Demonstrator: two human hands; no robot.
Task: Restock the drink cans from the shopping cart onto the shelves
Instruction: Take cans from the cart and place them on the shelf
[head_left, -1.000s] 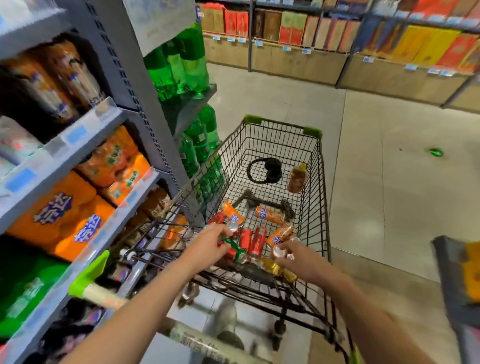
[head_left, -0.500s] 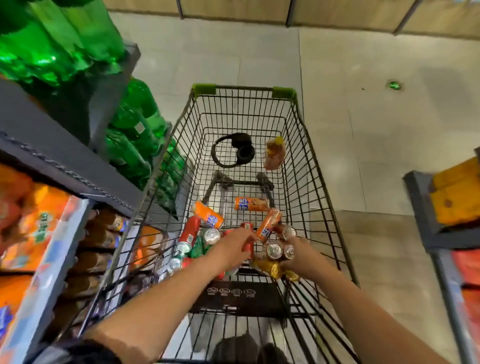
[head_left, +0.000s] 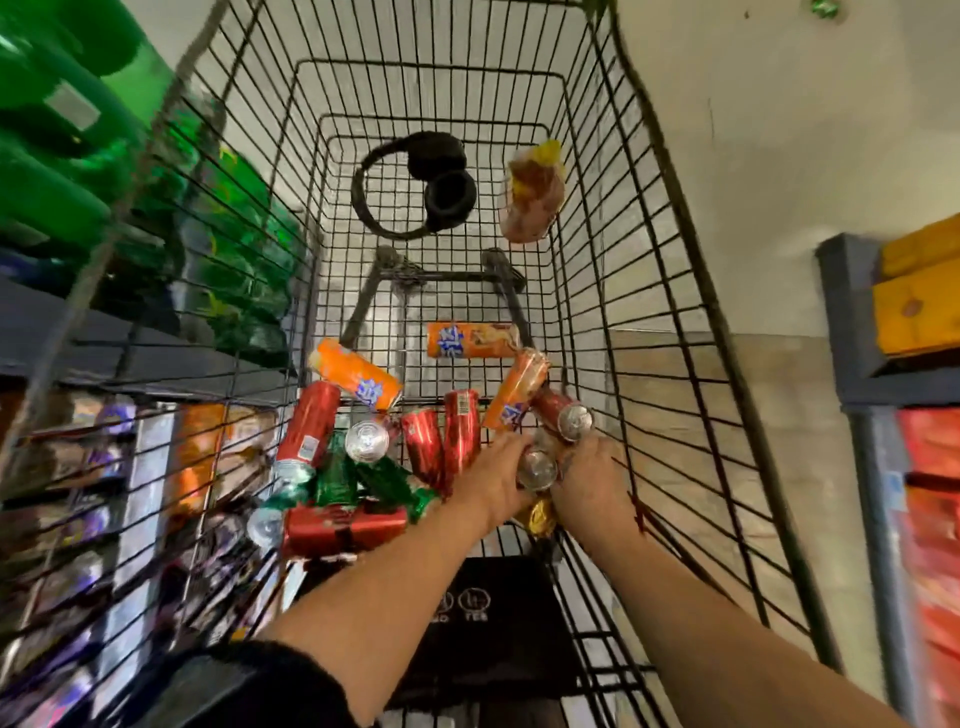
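Observation:
The wire shopping cart (head_left: 649, 208) fills the view, and drink cans lie piled at its near end. Orange cans (head_left: 356, 376) lie on top, with red cans (head_left: 306, 431) and green cans (head_left: 335, 475) below them. My left hand (head_left: 493, 478) and my right hand (head_left: 592, 478) are both down in the pile at the right. Between them stands a silver-topped can (head_left: 537, 467), and the fingers of both hands curl against it. A red can (head_left: 566, 415) lies just above my right hand, a gold can (head_left: 540, 514) under my wrists. My fingertips are hidden.
Black headphones (head_left: 415, 187) and a brown tea bottle (head_left: 532, 197) lie at the cart's far end. A grey shelf (head_left: 156, 364) with green bottles (head_left: 62, 156) and packaged drinks stands at the left. Another shelf unit (head_left: 852, 338) with yellow boxes is at the right.
The view has tilted down and closer into the cart. Both hands have moved deeper into the pile and come together around the silver-topped can at the right.

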